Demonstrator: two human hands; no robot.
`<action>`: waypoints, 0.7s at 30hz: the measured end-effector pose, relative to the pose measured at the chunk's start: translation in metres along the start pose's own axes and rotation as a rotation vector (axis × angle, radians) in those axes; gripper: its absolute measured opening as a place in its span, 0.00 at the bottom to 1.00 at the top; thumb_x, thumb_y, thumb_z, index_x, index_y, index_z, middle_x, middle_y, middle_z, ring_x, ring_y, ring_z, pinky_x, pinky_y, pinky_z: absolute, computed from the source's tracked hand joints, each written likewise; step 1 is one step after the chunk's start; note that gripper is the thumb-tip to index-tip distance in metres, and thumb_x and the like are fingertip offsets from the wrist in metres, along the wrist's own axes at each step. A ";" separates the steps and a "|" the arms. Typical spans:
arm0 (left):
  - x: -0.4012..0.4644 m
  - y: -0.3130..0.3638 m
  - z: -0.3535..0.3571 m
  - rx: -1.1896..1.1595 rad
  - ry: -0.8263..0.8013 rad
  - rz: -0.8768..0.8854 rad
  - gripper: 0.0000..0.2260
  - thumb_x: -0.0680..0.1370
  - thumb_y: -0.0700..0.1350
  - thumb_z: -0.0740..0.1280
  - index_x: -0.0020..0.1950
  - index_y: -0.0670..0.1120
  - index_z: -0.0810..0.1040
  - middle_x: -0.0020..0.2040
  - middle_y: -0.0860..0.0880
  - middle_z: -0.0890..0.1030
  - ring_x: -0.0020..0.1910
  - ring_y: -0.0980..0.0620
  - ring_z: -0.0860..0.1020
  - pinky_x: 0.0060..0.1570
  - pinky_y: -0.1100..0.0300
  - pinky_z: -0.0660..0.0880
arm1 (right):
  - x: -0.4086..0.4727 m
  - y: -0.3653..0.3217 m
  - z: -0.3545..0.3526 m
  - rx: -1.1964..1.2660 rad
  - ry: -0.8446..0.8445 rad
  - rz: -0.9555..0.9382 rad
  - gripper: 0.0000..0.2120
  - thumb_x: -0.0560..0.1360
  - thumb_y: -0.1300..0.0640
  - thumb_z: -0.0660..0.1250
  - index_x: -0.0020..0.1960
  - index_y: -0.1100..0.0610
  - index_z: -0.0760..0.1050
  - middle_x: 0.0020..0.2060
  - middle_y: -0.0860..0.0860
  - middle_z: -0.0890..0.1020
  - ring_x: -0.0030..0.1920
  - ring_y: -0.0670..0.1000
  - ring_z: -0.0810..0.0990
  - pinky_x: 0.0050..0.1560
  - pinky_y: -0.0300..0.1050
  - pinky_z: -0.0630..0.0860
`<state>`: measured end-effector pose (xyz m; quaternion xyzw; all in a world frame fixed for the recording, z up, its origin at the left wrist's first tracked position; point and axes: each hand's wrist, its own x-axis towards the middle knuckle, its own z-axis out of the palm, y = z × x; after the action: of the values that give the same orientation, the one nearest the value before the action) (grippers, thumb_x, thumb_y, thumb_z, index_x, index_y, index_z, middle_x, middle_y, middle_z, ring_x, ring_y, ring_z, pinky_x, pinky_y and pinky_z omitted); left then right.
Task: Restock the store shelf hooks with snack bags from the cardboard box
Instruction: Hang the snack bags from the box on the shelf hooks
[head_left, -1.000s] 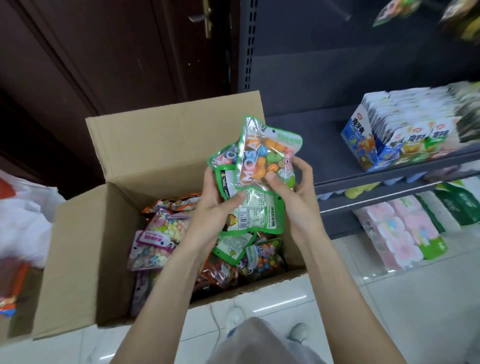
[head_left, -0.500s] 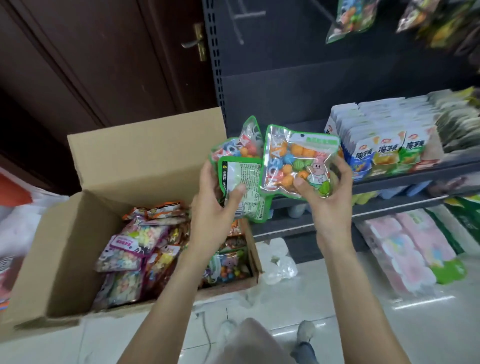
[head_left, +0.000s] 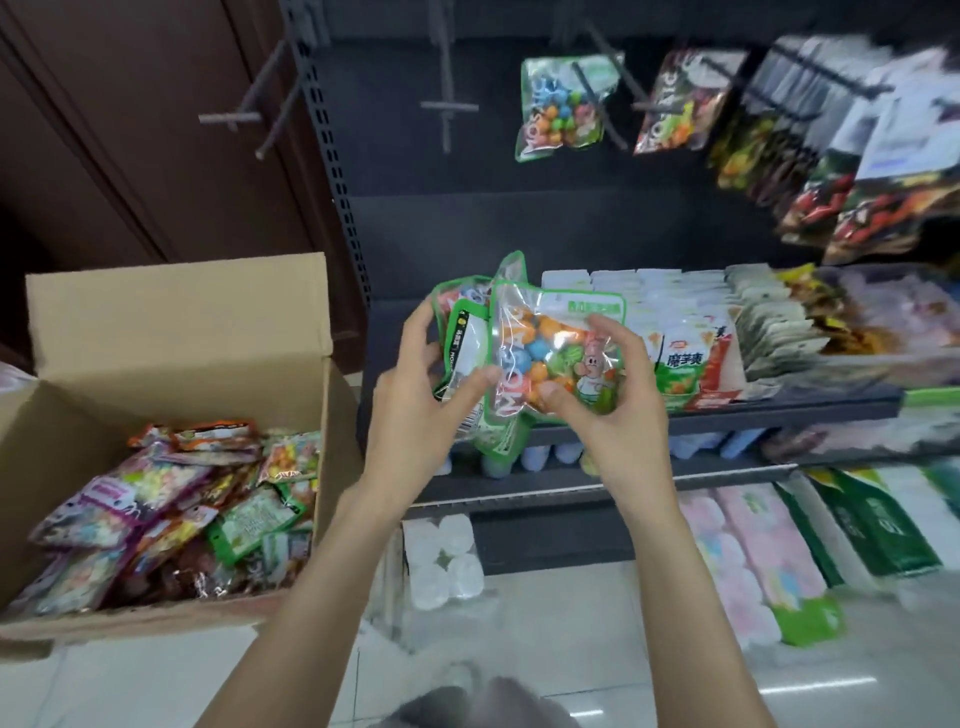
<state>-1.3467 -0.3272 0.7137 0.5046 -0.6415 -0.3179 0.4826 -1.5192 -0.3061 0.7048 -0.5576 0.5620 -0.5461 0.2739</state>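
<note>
we hold a bundle of green-edged snack bags (head_left: 462, 358) in our left hand (head_left: 415, 410), its grip curled round them. our right hand (head_left: 618, 410) pinches the front bag (head_left: 550, 353) of coloured balls, just right of the left grip. the cardboard box (head_left: 176, 322) lies well left of both grips; bare hooks (head_left: 447, 106) hang above them.

The hanging packets (head_left: 852, 156) at upper right are smeared by blur, their print unreadable, and run off the picture's edge. The cardboard box (head_left: 171, 322) is cut by the left edge. Rear green bags (head_left: 460, 338) sit mostly hidden behind the front bag (head_left: 550, 358).
</note>
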 end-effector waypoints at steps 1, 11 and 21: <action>0.005 0.002 0.004 0.002 -0.002 0.011 0.34 0.73 0.49 0.74 0.74 0.55 0.61 0.58 0.59 0.81 0.57 0.63 0.78 0.60 0.56 0.76 | 0.007 0.001 -0.003 0.030 -0.001 0.013 0.28 0.69 0.52 0.77 0.66 0.45 0.70 0.63 0.39 0.74 0.65 0.41 0.71 0.67 0.46 0.69; 0.083 0.005 0.034 0.094 -0.024 0.194 0.37 0.73 0.49 0.74 0.74 0.65 0.56 0.64 0.71 0.68 0.62 0.73 0.69 0.57 0.52 0.77 | 0.097 -0.004 -0.019 -0.086 0.200 -0.235 0.31 0.70 0.57 0.76 0.71 0.48 0.68 0.54 0.48 0.68 0.54 0.33 0.68 0.56 0.23 0.63; 0.114 0.004 0.044 0.215 -0.072 0.334 0.38 0.74 0.48 0.72 0.73 0.70 0.53 0.65 0.76 0.63 0.66 0.72 0.66 0.58 0.63 0.74 | 0.137 0.007 -0.023 -0.097 0.267 -0.284 0.34 0.71 0.54 0.75 0.74 0.51 0.65 0.52 0.51 0.65 0.53 0.37 0.67 0.57 0.24 0.62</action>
<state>-1.3924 -0.4386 0.7365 0.4282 -0.7632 -0.1810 0.4487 -1.5735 -0.4275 0.7452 -0.5663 0.5348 -0.6206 0.0901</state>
